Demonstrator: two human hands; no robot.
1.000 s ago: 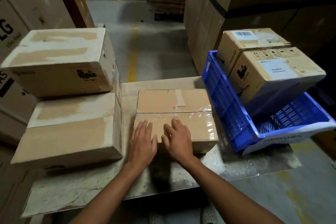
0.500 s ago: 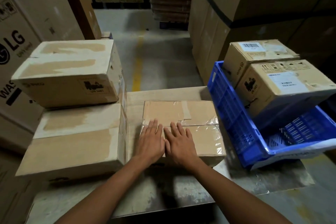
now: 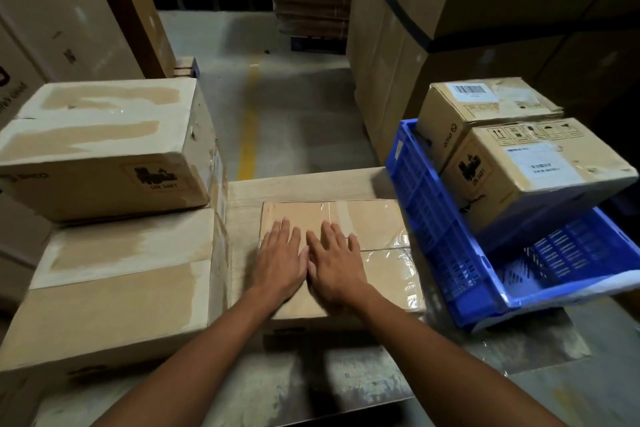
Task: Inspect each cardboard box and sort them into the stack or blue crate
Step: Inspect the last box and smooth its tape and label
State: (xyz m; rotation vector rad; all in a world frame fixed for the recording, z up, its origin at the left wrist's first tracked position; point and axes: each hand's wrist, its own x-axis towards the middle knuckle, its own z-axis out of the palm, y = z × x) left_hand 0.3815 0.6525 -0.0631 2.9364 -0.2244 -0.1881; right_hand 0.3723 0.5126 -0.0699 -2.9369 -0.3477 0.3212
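A flat cardboard box (image 3: pixel 374 218), taped across its top, lies in the middle of the table. My left hand (image 3: pixel 280 260) and my right hand (image 3: pixel 337 263) rest flat on its top side by side, palms down, fingers spread, gripping nothing. To the left a stack has an upper box (image 3: pixel 104 146) sitting on a lower box (image 3: pixel 114 288). On the right a tilted blue crate (image 3: pixel 436 236) holds a labelled box (image 3: pixel 533 170) with a second box (image 3: pixel 481 107) behind it.
The metal table (image 3: pixel 311 385) shows bare surface in front of the boxes. Tall cartons (image 3: pixel 450 10) rise behind the crate and large cartons (image 3: pixel 45 28) stand on the left. An aisle with a yellow floor line (image 3: pixel 250 125) runs ahead.
Both hands have slid forward across the box top, away from its near edge. My view has shifted so everything sits lower in the frame.
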